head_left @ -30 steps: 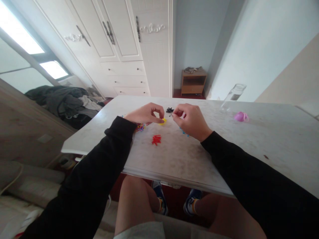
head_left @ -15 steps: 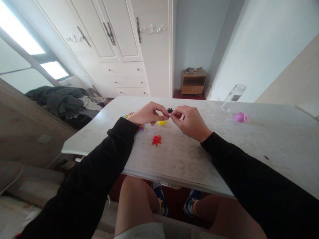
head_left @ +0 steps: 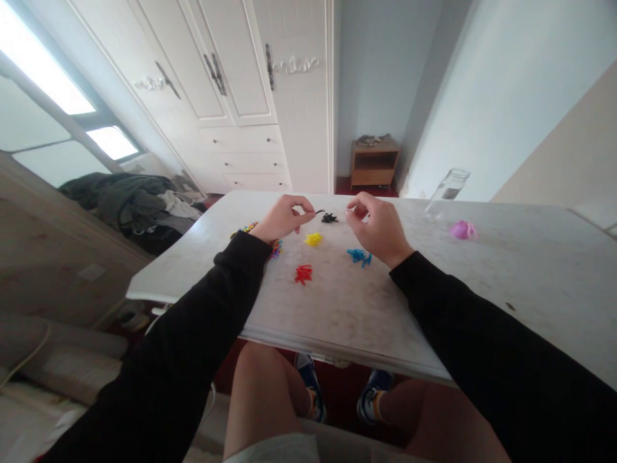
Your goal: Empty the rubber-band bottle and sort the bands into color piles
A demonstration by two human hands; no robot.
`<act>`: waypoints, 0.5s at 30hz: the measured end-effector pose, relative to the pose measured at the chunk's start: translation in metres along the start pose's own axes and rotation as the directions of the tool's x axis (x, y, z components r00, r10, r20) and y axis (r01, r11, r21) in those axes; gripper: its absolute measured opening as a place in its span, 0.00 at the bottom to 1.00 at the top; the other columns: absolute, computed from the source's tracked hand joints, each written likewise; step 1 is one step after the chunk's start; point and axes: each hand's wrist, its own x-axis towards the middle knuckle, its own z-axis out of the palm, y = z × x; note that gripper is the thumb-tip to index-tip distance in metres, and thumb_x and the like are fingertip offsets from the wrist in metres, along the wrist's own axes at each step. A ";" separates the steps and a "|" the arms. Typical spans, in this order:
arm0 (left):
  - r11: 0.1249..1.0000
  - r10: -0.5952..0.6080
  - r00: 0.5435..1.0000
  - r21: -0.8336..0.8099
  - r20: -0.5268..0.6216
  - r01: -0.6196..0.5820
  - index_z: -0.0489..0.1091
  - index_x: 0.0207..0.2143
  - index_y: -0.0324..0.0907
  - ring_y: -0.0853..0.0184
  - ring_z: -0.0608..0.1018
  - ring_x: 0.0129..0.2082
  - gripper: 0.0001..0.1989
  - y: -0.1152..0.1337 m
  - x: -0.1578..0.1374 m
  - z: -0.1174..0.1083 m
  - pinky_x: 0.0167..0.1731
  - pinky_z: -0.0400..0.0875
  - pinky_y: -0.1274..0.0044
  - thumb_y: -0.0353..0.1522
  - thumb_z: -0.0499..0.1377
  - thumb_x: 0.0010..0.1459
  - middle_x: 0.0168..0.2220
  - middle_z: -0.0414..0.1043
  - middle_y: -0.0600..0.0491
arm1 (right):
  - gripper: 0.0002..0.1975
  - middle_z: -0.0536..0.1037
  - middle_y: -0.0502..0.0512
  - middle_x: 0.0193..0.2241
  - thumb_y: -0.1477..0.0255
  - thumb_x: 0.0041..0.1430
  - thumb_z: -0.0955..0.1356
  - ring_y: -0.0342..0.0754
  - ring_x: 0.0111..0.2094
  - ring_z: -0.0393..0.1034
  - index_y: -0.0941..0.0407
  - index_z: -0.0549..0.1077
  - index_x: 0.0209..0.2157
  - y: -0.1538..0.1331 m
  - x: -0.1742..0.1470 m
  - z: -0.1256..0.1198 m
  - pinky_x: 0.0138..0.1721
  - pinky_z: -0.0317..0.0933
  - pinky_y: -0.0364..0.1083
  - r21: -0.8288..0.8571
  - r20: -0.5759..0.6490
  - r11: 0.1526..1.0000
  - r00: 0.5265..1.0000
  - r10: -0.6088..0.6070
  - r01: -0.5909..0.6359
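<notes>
My left hand (head_left: 288, 217) pinches a thin black rubber band (head_left: 320, 211), whose free end sticks out to the right, beside a small pile of black rubber bands (head_left: 330, 218). To the right of that pile, my right hand (head_left: 376, 225) hovers with thumb and forefinger pressed together; anything between them is too small to make out. A yellow pile (head_left: 313, 239) lies between the hands, a red pile (head_left: 303, 274) nearer the front, and a blue pile (head_left: 359, 257) below my right hand. Mixed coloured bands (head_left: 276, 249) are partly hidden by my left wrist.
On the right of the pale table (head_left: 328, 315) stand a clear glass jar (head_left: 446, 193) and a purple, soft-looking object (head_left: 463, 230). Behind the table are a white wardrobe (head_left: 250, 141) and a small wooden cabinet (head_left: 375, 166). Dark clothes (head_left: 125, 199) are heaped at left.
My hands have moved apart from where their fingertips met. The black band stays in my left fingers. The blue pile, earlier mostly covered by my right hand, now shows.
</notes>
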 end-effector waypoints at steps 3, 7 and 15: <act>0.996 -0.018 0.998 0.088 -0.054 0.022 0.76 0.32 0.37 0.75 0.74 0.18 0.10 -0.011 0.006 0.004 0.18 0.62 0.81 0.36 0.67 0.58 0.30 0.78 0.52 | 0.03 0.79 0.55 0.28 0.73 0.60 0.68 0.50 0.30 0.71 0.55 0.75 0.33 0.007 0.003 -0.002 0.36 0.58 0.48 -0.015 -0.021 1.000 1.000 0.021 -0.022; 0.978 0.022 0.996 0.211 -0.082 -0.004 0.80 0.34 0.37 0.74 0.73 0.20 0.08 -0.018 0.013 0.017 0.24 0.65 0.80 0.34 0.65 0.59 0.30 0.79 0.52 | 0.02 0.79 0.54 0.28 0.73 0.58 0.68 0.50 0.30 0.71 0.54 0.75 0.33 0.012 0.005 -0.001 0.36 0.58 0.48 -0.025 -0.015 0.999 0.999 0.033 -0.033; 0.907 0.067 0.993 0.420 -0.095 -0.021 0.83 0.35 0.38 0.68 0.74 0.28 0.09 -0.018 0.019 0.028 0.34 0.69 0.76 0.33 0.64 0.60 0.32 0.81 0.49 | 0.03 0.80 0.54 0.28 0.73 0.58 0.68 0.50 0.32 0.72 0.55 0.75 0.33 0.013 0.005 -0.003 0.37 0.59 0.47 -0.050 -0.015 0.998 0.999 0.048 -0.049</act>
